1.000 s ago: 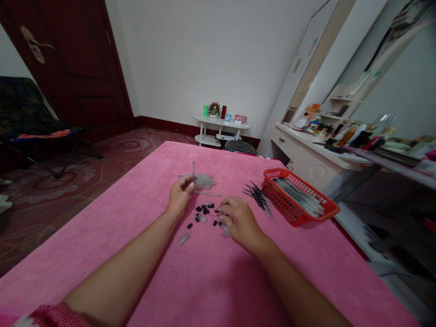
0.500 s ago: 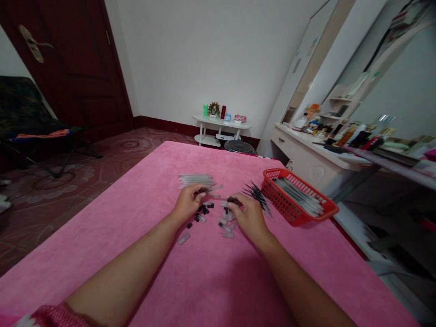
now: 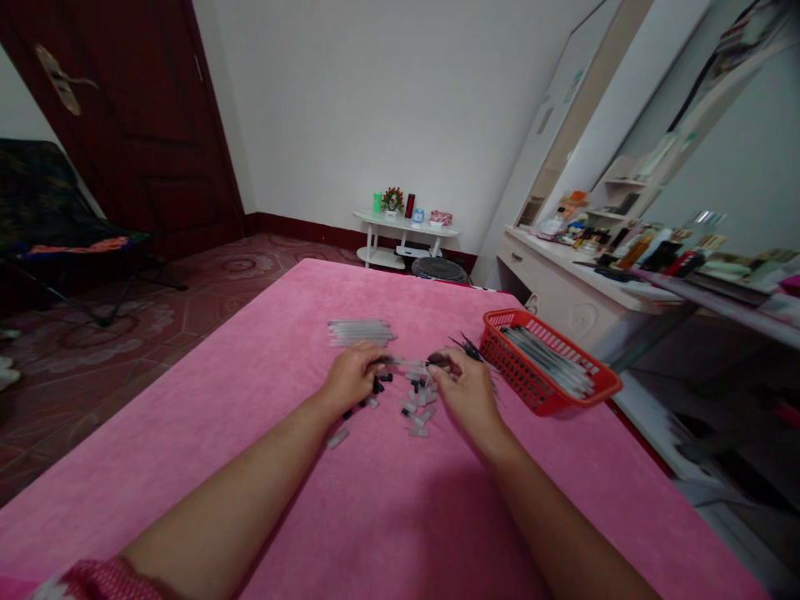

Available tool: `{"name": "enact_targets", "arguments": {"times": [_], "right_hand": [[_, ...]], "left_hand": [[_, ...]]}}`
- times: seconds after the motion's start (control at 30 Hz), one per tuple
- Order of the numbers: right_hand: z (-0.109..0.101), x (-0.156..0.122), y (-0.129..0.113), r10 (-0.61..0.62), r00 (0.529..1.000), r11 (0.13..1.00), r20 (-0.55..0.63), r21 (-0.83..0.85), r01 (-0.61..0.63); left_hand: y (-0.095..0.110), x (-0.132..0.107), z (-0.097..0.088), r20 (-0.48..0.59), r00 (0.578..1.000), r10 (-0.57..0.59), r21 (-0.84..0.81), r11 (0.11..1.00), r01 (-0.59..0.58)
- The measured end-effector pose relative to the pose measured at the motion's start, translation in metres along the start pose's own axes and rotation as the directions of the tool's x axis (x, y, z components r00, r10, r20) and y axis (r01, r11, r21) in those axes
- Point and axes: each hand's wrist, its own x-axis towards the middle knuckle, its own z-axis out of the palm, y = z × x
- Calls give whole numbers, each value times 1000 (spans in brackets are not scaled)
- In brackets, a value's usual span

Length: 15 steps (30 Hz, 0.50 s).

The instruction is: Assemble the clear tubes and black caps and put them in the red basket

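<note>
My left hand point(image 3: 356, 375) is closed in a pinch on one end of a slim translucent pen barrel point(image 3: 406, 362). At the barrel's other end, my right hand point(image 3: 466, 390) also pinches, with a small dark part at its fingertips. Below and between the hands lie several small black plugs point(image 3: 387, 377) and clear caps point(image 3: 418, 432). A row of translucent pen barrels point(image 3: 359, 332) rests just beyond my left hand. Thin black refills point(image 3: 467, 345) lie beyond my right hand, which partly covers them.
A red basket point(image 3: 537, 400) holding several pens stands to the right on the pink-covered table point(image 3: 262, 358). Past the table's right edge is a white dresser point(image 3: 562, 292) with bottles. A small white shelf point(image 3: 406, 223) stands by the far wall.
Both hands have shifted slightly to the right. The left has turned over more of the black plugs, and the right covers more of the refills. The barrel shows more plainly between them.
</note>
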Motion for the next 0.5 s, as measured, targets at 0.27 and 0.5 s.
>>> {"name": "enact_targets", "arguments": {"times": [0.27, 0.5], "right_hand": [[-2, 0, -1, -55, 998, 996, 5, -77, 55], [-1, 0, -1, -74, 997, 992, 19, -101, 75]], "left_hand": [[0, -1, 1, 16, 1000, -17, 8, 1000, 17], [1, 0, 0, 21, 1000, -21, 16, 1000, 21]]}}
